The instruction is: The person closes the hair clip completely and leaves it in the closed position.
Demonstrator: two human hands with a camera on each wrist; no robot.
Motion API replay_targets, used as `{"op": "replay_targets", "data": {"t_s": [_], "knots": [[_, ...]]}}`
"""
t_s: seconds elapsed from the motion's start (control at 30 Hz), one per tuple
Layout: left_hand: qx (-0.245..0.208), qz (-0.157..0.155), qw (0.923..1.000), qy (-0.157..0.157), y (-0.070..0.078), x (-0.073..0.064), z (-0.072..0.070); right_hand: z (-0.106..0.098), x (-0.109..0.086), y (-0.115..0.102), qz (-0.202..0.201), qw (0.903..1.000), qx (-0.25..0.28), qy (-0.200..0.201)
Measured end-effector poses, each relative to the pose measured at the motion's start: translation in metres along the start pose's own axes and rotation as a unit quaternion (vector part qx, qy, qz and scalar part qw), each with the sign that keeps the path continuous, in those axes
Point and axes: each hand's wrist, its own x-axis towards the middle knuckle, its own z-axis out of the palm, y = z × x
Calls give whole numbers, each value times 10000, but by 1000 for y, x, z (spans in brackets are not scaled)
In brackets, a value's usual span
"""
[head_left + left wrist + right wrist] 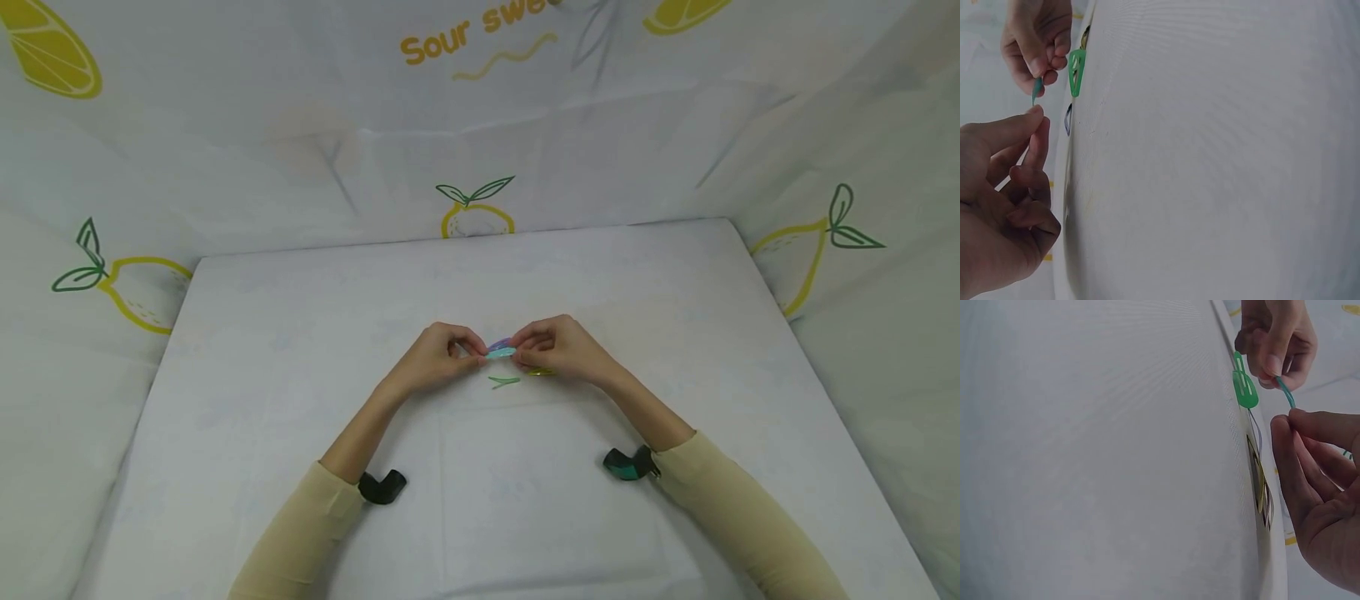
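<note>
A teal snap hair clip [500, 353] is held level between the two hands, above the table. My left hand [438, 358] pinches one end of it between thumb and forefinger, while my right hand [562, 348] pinches the other end the same way. In the right wrist view, the teal clip [1285, 392] shows as a narrow loop from tip to tip. Beneath it lies an open green snap clip [504, 382], its parts spread apart. A purple clip [497, 343] shows just behind the teal one. Beside the right hand lies a yellow clip [540, 372], partly covered by that hand.
White cloth covers the table [525, 500] and the walls around it, which carry lemon prints [477, 218]. A dark curved device [384, 487] sits at the left wrist, and another [628, 464] at the right wrist.
</note>
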Motion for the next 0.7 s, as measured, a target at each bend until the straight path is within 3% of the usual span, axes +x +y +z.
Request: {"op": "replay_targets", "data": {"t_s": [0.7], "knots": [[157, -566, 9982, -86, 4, 1, 5, 0, -1, 1, 204, 9986, -475, -129]]}}
